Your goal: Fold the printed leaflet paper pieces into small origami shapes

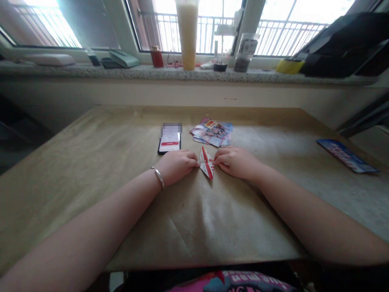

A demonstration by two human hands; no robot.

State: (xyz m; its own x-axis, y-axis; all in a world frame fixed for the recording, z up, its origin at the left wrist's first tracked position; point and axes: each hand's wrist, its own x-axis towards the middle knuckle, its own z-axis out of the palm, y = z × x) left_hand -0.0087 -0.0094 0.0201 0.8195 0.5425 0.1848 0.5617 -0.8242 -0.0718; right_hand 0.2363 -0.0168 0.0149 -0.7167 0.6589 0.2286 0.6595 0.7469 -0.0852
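Observation:
A small piece of folded paper (pixel 207 163), white with red bands and shaped like a narrow diamond, stands between my hands over the table. My left hand (pixel 178 165), with a silver bangle (pixel 159 178) on its wrist, pinches the left corner of the paper. At the opposite corner, the thumb and fingers of my right hand (pixel 235 161) are closed on the paper too. Just beyond my left hand lies a phone (pixel 169 142) with its screen lit. Colourful printed sheets (pixel 212 132) rest in a loose pile beyond the paper.
The table (pixel 194 227) has a shiny tan cover. A blue printed packet (pixel 346 156) lies near its right edge. On the stone windowsill (pixel 121 73) stand a tall yellowish cylinder (pixel 188 36), a red jar (pixel 157 56), a clear container (pixel 244 52) and a black bag (pixel 343 44).

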